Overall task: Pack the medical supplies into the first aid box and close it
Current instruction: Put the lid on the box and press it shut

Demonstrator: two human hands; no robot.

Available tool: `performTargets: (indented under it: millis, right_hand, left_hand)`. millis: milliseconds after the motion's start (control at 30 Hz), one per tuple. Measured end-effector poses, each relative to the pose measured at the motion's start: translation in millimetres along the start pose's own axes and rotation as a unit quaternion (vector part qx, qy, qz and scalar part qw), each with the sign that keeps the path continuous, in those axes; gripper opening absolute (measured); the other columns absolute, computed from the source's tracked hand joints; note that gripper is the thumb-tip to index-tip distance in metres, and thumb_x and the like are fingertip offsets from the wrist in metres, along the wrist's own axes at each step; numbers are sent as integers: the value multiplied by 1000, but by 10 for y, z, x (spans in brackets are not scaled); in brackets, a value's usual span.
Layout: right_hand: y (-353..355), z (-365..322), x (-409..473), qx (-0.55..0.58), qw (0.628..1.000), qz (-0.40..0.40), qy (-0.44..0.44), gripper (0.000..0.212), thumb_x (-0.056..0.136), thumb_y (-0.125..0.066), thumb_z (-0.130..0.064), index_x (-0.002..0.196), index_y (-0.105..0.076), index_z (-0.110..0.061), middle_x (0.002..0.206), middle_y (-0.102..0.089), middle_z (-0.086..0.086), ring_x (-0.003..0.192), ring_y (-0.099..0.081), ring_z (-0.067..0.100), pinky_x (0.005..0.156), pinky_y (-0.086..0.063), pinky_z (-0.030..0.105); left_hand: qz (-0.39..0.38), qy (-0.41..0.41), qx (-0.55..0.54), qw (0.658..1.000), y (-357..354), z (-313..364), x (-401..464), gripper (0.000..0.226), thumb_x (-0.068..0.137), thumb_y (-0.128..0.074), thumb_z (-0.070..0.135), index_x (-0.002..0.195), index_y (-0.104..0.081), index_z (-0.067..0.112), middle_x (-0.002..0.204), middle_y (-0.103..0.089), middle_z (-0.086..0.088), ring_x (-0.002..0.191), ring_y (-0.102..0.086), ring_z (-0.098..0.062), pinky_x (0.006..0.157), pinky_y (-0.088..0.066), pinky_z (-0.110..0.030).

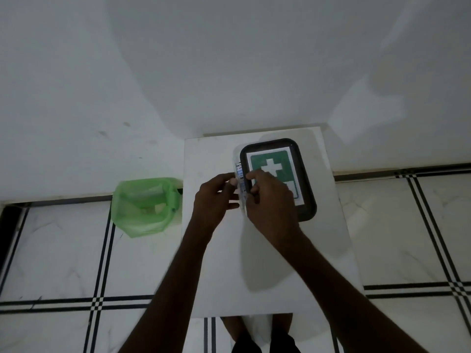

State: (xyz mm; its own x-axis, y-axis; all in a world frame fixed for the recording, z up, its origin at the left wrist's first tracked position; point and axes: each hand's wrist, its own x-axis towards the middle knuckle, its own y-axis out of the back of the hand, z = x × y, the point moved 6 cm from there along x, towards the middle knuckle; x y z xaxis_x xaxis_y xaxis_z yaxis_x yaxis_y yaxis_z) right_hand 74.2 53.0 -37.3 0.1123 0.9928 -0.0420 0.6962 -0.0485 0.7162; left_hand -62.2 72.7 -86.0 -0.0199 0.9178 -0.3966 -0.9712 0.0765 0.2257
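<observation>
The first aid box (304,159) lies on a small white table (211,159); it is dark-rimmed, its lid bears a green label with a white cross, and it looks closed. A clear bottle (239,171) with a blue and white label stands against the box's left edge. My left hand (214,197) pinches the bottle from the left. My right hand (267,200) grips it from the right and covers the box's lower left corner. The bottle's lower part is hidden between my fingers.
A green plastic bag (142,205) with pale items inside sits on the tiled floor left of the table, by the white wall (229,59). My legs (262,335) stand at the table's near edge.
</observation>
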Motion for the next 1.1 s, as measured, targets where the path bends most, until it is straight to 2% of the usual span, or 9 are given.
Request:
performTargets:
  millis: [167, 300, 400, 500, 633, 767, 833, 967, 1100]
  right_hand:
    - [488, 318, -95, -38, 992, 123, -14, 31, 89, -67, -19, 117, -61, -9, 115, -70, 12, 99, -70, 26, 77, -62, 37]
    - [415, 754, -18, -56, 989, 34, -134, 51, 94, -61, -25, 139, -44, -10, 124, -65, 14, 110, -66, 32, 87, -58, 40]
    - [289, 730, -1, -50, 992, 7, -113, 53, 96, -57, -30, 142, -39, -9, 122, -68, 13, 104, -70, 30, 83, -61, 41]
    - [219, 742, -9, -59, 992, 11, -111, 57, 96, -57, -32, 145, -37, -11, 121, -68, 12, 103, -70, 29, 82, -62, 44]
    - [265, 779, 6, -35, 993, 21, -107, 49, 93, -63, -32, 136, -49, -13, 116, -70, 10, 96, -70, 25, 76, -59, 32]
    - [307, 1030, 74, 66, 971, -11, -231, 47, 82, -75, -40, 112, -59, -7, 109, -70, 13, 87, -65, 22, 76, -57, 37]
    - [288, 1075, 102, 95, 962, -26, -255, 49, 79, -78, -41, 107, -58, -6, 105, -69, 13, 89, -66, 26, 77, -59, 40]
    - [315, 1061, 43, 89, 969, -18, -230, 41, 81, -74, -43, 101, -57, -11, 97, -66, 5, 83, -66, 22, 69, -57, 31]
    - [243, 1270, -227, 285, 896, -92, -327, 40, 83, -74, -35, 106, -64, -3, 102, -72, 18, 86, -73, 29, 78, -62, 38]
  left_hand:
    - [40, -37, 75, 996, 1, 81, 32, 34, 91, -73, 26, 122, -71, 13, 93, -77, -5, 74, -75, -17, 65, -65, -35]
    - [85, -62, 140, 985, -20, 147, 34, 32, 89, -74, 27, 116, -72, 10, 86, -77, -4, 62, -74, -18, 64, -65, -40]
    - [101, -64, 174, 977, -10, 177, 63, 24, 94, -64, 25, 112, -73, 12, 85, -78, -2, 58, -74, -18, 71, -64, -41]
    - [80, -55, 140, 985, -17, 165, 58, 27, 95, -64, 29, 113, -73, 11, 90, -77, -4, 64, -76, -22, 66, -65, -43]
    - [79, -55, 140, 986, -27, 174, 58, 29, 88, -75, 22, 114, -73, 10, 88, -77, -5, 62, -75, -21, 62, -65, -40]
    - [99, -17, 101, 990, -5, 117, 100, 26, 87, -76, 25, 108, -73, 9, 83, -78, -8, 60, -75, -21, 52, -60, -21]
    - [111, -16, 94, 989, -14, 111, 96, 25, 88, -75, 27, 105, -73, 10, 82, -77, -7, 60, -74, -21, 54, -61, -26]
    - [92, 1, 67, 993, -53, 27, 12, 27, 93, -69, 33, 111, -72, 13, 92, -77, -5, 75, -74, -17, 65, -64, -28]
    - [2, 117, -6, 993, -112, -318, -265, 44, 84, -78, 40, 120, -67, 17, 100, -76, -7, 90, -75, -21, 81, -64, -43]
